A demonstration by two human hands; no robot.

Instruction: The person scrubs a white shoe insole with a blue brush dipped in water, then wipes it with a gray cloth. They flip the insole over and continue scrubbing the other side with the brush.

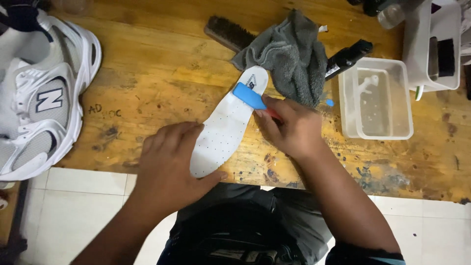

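A white perforated insole [226, 125] lies lengthwise on the wooden bench [162, 73]. My left hand [169, 164] presses flat on its near end, thumb along the insole's bottom edge. My right hand [290, 128] grips a small brush with a blue head [249, 96]; the head rests on the insole's far end. The brush handle is mostly hidden in my fingers, with a blue tip showing past my hand.
A white and grey sneaker [41, 98] sits at the left. A grey cloth [289, 56], a dark bristle brush [228, 33] and a black bottle [348, 58] lie behind the insole. A clear tub of water [375, 98] and a white caddy [434, 44] stand at the right.
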